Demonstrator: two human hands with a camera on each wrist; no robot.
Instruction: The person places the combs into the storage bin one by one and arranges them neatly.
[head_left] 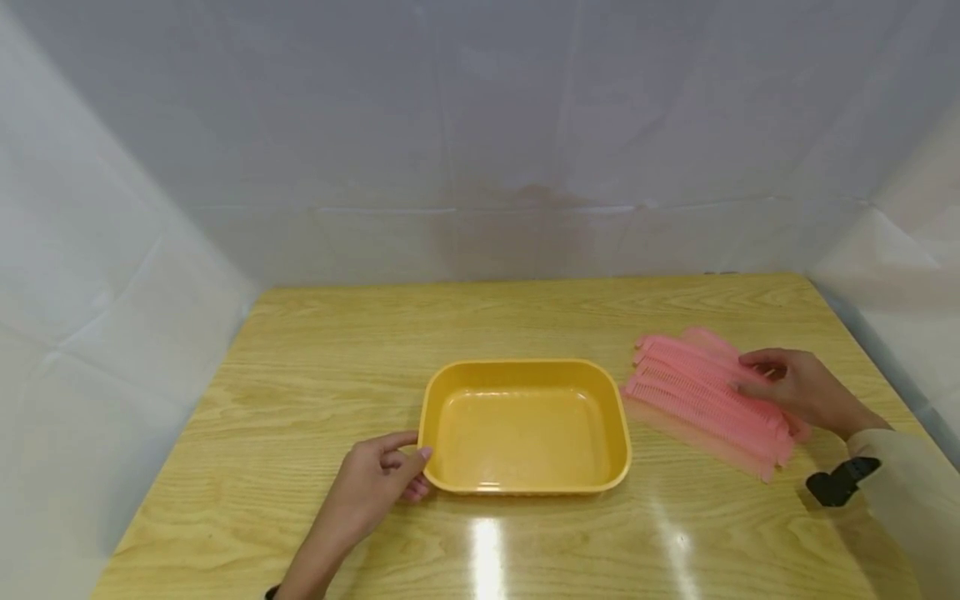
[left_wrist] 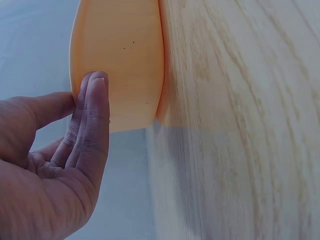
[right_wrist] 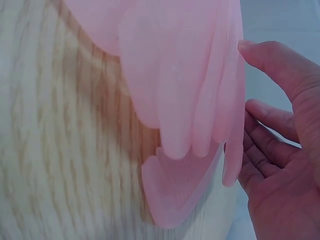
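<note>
From the head view, a glossy yellow plastic tray (head_left: 528, 437) is sitting mid-table (head_left: 330, 358), rounded at the corners and catching light inside. Just to its right, a heap of translucent pink combs (head_left: 697, 392) is lying at a slant, overlapping messily, rows of fine teeth showing. The left hand (head_left: 375, 479) is pinching the tray's left side, thumb over the rim. The right hand (head_left: 806, 392) is hovering at the right part of the heap, thumb and fingers parted. White sheeting (head_left: 495, 142) is hanging behind.

The left wrist view is giving what the head view is hiding: the tray's outer wall, looking more peachy orange here, with a few dark specks. Fingers are lying straight along it while the thumb is meeting the rim.

The right wrist view is showing the combs edge-on, their smooth rounded ends fanning out in layers above the wood grain, one poking out lower with faint teeth lines. The thumb tip is reaching the top layer; can't tell if the other fingertips are touching.
</note>
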